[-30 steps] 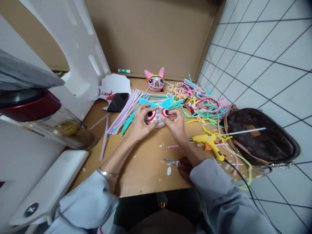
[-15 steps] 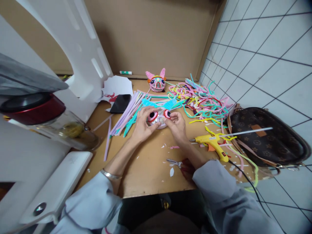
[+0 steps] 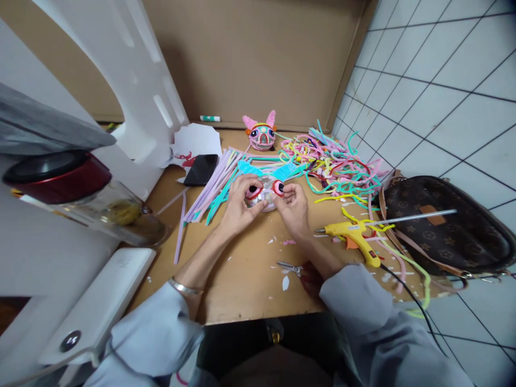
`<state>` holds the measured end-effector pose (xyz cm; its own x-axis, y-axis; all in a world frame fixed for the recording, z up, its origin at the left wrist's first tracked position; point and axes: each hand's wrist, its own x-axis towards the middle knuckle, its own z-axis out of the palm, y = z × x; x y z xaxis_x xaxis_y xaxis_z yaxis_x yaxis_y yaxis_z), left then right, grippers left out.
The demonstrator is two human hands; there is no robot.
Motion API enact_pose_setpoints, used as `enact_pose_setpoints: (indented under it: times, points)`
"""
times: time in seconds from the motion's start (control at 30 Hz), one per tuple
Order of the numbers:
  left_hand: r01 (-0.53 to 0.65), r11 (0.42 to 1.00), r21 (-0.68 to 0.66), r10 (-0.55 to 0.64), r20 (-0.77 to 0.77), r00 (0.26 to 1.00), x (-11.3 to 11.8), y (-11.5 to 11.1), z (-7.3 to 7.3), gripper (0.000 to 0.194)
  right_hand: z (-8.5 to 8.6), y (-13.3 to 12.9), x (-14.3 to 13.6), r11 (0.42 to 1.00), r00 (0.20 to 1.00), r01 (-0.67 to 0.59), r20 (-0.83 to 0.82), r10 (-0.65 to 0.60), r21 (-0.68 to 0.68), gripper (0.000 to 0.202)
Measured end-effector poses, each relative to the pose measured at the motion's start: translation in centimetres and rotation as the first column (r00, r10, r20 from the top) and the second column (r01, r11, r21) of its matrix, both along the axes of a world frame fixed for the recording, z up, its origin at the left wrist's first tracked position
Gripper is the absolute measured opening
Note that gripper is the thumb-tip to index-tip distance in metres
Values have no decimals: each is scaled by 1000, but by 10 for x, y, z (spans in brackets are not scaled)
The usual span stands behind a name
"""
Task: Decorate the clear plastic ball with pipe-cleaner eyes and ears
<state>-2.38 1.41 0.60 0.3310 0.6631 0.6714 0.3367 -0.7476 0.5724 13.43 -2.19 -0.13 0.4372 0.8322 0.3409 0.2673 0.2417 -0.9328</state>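
Between my two hands is a craft animal head (image 3: pixel 266 200), clear and roundish, with blue pipe-cleaner ears and red-rimmed eyes with black centres. My left hand (image 3: pixel 241 203) is closed on its left side, fingers over the left eye and thumb at the lower front. With fingertips at the right eye, my right hand (image 3: pixel 293 205) grips the other side, its thumb near the front. Behind it lie pipe cleaners (image 3: pixel 217 180) in lilac, pink and teal. A finished-looking pink-eared craft head (image 3: pixel 262 136) sits farther back.
Right of my hands lies a yellow glue gun (image 3: pixel 352 236) with a glue stick, its cord trailing down. Scissors (image 3: pixel 291 267) lie partly under my right forearm. A tangled pipe-cleaner pile (image 3: pixel 334 161), brown handbag (image 3: pixel 447 223), black phone (image 3: pixel 201 170) and glass jar (image 3: pixel 121 212) surround the work area.
The whole view has shifted slightly. Both hands keep nearly the same hold on the craft animal head, with no clear movement of their own.
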Motion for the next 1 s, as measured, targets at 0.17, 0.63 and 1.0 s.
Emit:
enact_pose_setpoints:
  times: [0.17, 0.63, 1.0]
  points:
    - [-31, 999, -11, 30, -39, 999, 2, -3, 0, 33, 6, -10, -1, 981, 952, -18, 304, -42, 193, 15]
    - [-70, 997, 35, 72, -30, 997, 9, -11, -2, 24, 7, -15, 6, 966, 687, -129, 723, -75, 223, 22]
    - [-151, 988, 38, 155, -104, 982, 6, -14, 0, 27, 14, -15, 11, 948, 826, -89, 555, -101, 305, 18]
